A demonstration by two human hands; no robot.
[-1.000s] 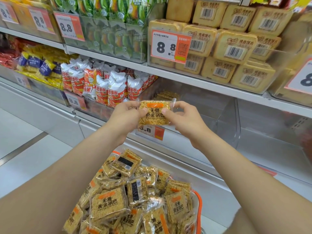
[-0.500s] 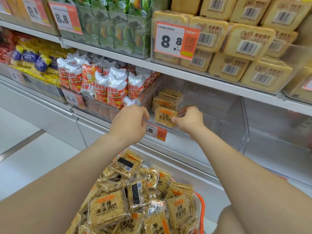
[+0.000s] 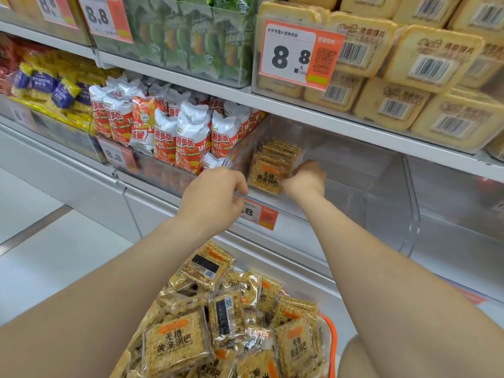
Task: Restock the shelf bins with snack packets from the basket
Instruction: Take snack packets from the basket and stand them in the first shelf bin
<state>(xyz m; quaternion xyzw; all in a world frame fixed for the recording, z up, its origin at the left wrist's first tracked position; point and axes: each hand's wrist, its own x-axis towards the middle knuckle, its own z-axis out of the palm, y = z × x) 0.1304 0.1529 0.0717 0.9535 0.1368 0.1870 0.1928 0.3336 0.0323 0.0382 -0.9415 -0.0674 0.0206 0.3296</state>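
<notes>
Right hand: your right hand [image 3: 306, 178] is inside the bin, fingers curled, pinching the right edge of the front packet [image 3: 266, 178].
Left hand: your left hand [image 3: 215, 197] has its fingers hooked over the front rim of the clear bin [image 3: 381, 203], just left of that packet.
Front packet: it stands upright at the bin's front left, label facing you, touching the row of packets [image 3: 281, 152] behind it.
Bin: the row hugs the left wall.
Price tag: an orange-and-white price tag [image 3: 261, 214] hangs on the bin's front, partly behind your left hand.
Basket: below your forearms, the orange-rimmed basket [image 3: 331, 336] holds a loose heap of matching packets [image 3: 177, 347].
Neighbours: red-and-white bags [image 3: 191, 140] fill the bin to the left.
</notes>
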